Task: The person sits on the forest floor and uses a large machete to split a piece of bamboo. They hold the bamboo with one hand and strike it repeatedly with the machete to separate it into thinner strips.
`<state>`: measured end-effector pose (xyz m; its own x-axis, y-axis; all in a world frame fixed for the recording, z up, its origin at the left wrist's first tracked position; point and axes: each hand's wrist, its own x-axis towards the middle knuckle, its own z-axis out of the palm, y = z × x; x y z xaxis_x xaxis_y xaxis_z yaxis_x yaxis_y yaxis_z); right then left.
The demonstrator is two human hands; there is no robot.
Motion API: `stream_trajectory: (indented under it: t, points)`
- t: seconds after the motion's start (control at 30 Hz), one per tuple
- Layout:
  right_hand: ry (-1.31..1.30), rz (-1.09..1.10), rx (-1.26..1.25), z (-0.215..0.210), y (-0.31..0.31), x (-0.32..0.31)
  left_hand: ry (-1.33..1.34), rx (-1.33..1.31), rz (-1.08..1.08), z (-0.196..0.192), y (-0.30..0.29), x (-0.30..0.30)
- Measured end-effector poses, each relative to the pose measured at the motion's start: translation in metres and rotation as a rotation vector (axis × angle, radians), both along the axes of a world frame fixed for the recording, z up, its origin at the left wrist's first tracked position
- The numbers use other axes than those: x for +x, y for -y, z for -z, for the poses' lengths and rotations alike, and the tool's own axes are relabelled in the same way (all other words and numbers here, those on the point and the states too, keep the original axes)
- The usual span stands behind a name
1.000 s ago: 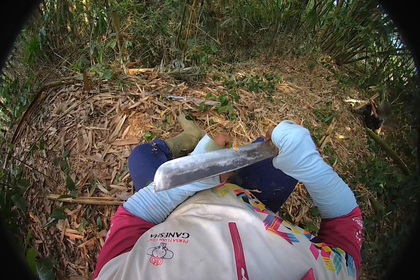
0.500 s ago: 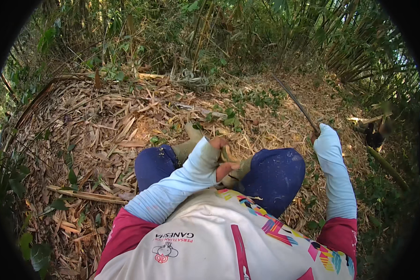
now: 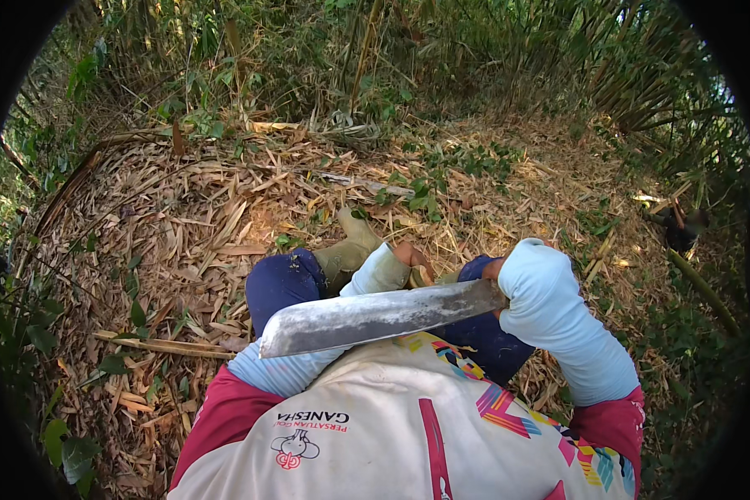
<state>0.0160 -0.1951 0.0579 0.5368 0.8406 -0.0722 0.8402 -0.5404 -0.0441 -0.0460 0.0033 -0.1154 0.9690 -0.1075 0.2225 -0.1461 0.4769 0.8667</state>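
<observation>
A machete [image 3: 375, 317] with a broad, worn grey blade lies crosswise in front of my body, its tip toward the left. My right hand [image 3: 493, 279], in a light blue sleeve that covers much of it, is closed round the handle. Behind the blade, between my knees, my left hand [image 3: 402, 253] is partly hidden, its fingers closed on a short tan strip [image 3: 426, 273]. What the strip is made of is hard to tell. The blade passes in front of my left forearm; whether it touches is unclear.
My dark blue trouser knees [image 3: 283, 283] and an olive boot [image 3: 350, 242] are below. Dry bamboo leaves [image 3: 183, 225] cover the ground. A split stick [image 3: 162, 344] lies at left, a green pole [image 3: 702, 292] at right. Dense bamboo [image 3: 442, 58] stands behind.
My right hand has swung the machete from the far right, where it pointed away, inward across my body. My left hand stays between the knees, now partly behind the blade.
</observation>
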Motion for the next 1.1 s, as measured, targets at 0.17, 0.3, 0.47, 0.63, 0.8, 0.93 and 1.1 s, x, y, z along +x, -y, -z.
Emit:
stream_trajectory:
  t: [0.17, 0.3, 0.47, 0.63, 0.8, 0.93, 1.1]
  points:
    - [-0.028, -0.056, -0.062, -0.004, -0.016, 0.000, 0.055, 0.082, 0.068, 0.004, -0.002, 0.001]
    - [-0.041, -0.071, -0.096, -0.005, -0.021, 0.001, -0.012, 0.110, 0.090, 0.019, -0.002, 0.002]
    - [-0.076, -0.107, -0.146, -0.006, -0.024, 0.000, 0.224, 0.228, 0.045, 0.017, -0.002, 0.005]
    - [-0.105, -0.052, -0.212, -0.003, -0.033, 0.002, -0.014, 0.020, 0.168, 0.015, -0.006, -0.003]
    - [-0.011, 0.003, -0.055, 0.006, -0.020, 0.027, -0.091, -0.330, 0.385, 0.014, -0.016, 0.000]
    - [-0.006, 0.775, -0.012, 0.029, 0.004, 0.085, 0.622, 0.579, -0.178, -0.024, 0.000, -0.036]
    - [0.198, 0.715, -0.035, 0.069, 0.080, 0.108, 0.287, 0.448, -0.185, -0.026, -0.019, -0.037]
